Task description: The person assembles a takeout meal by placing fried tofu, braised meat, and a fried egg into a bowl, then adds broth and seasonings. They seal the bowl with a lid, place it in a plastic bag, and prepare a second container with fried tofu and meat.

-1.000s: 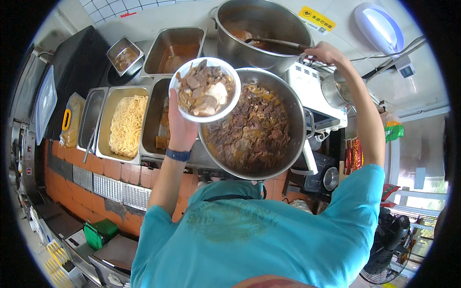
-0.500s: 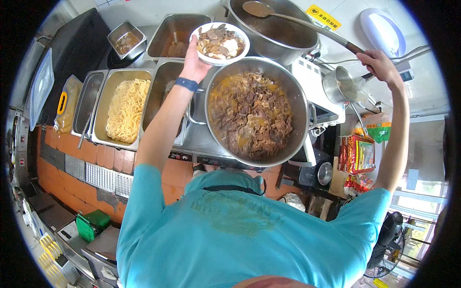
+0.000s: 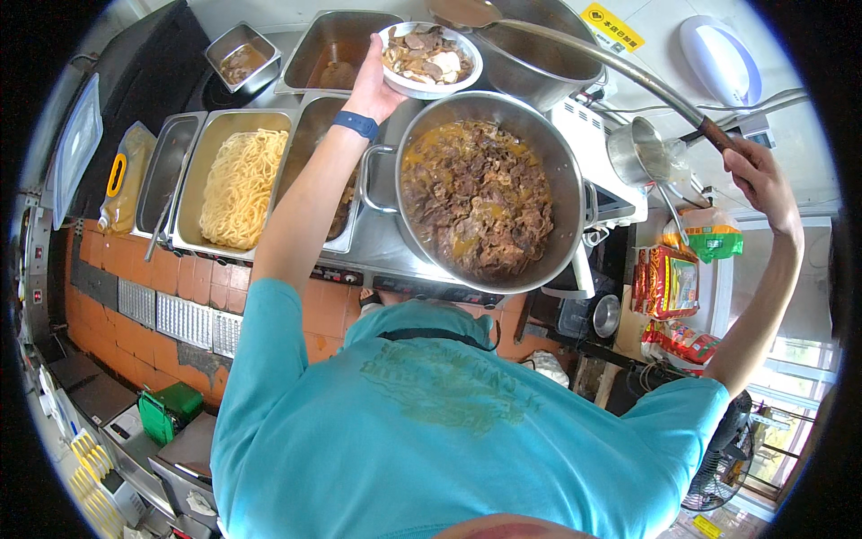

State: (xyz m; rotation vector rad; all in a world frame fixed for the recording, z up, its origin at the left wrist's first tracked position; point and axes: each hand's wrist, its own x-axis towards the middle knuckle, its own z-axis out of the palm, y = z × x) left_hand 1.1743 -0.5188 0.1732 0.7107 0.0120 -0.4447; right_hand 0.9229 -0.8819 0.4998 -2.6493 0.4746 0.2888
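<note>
My left hand (image 3: 373, 88) is closed on the side of a white bowl (image 3: 424, 90), which holds sliced brown food and a white piece. At the right, my right hand (image 3: 761, 180) is wrapped round the brown grip of a long ladle (image 3: 620, 65). Its head, holding brown liquid, is at the upper edge beside the bowl and by the rim of a tall metal pot (image 3: 528, 79). Nearer to me than the bowl stands a wide steel pot (image 3: 566, 180) filled with chunks of brown meat (image 3: 476, 202) in yellowish broth.
Left of the wide pot are metal trays, one with thick noodles (image 3: 241, 189), and a yellow-handled jug (image 3: 128, 184). A small saucepan (image 3: 633, 148) hangs near the white appliance (image 3: 588, 148). Red packages (image 3: 666, 280) sit at the right, above a black fan (image 3: 723, 454).
My right hand has moved right and nearer to me, drawing the ladle's grip along. The ladle's head has shifted slightly left. The bowl stays in my left hand, and the view has shifted a little.
</note>
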